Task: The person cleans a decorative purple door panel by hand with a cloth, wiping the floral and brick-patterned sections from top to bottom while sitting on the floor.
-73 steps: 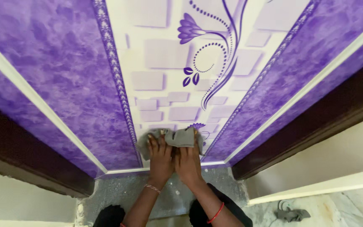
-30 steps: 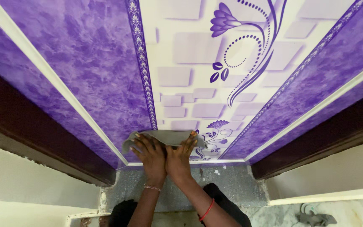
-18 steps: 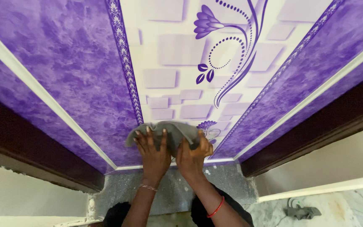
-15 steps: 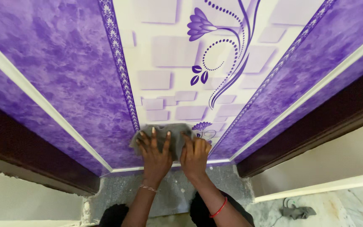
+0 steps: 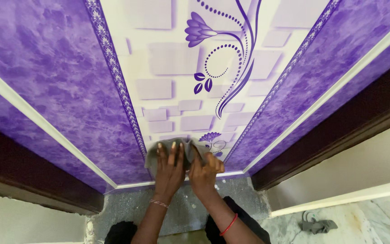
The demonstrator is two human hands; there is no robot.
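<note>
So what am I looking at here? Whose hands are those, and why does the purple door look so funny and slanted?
The camera sits on a person's head and looks down, so you see that person's own two arms, and the tall purple-and-cream door with printed flowers seems to lean away. Both hands press a crumpled grey cloth against the bottom of the door. The left hand, with a thin silvery bracelet, lies flat with its fingers spread on the cloth. The right hand, with a red bangle on its wrist, curls its grip around the cloth's edge. Below is a speckled grey stone threshold, and dark brown wooden frames stand at each side. Another small grey rag lies on the floor at the right.
</note>
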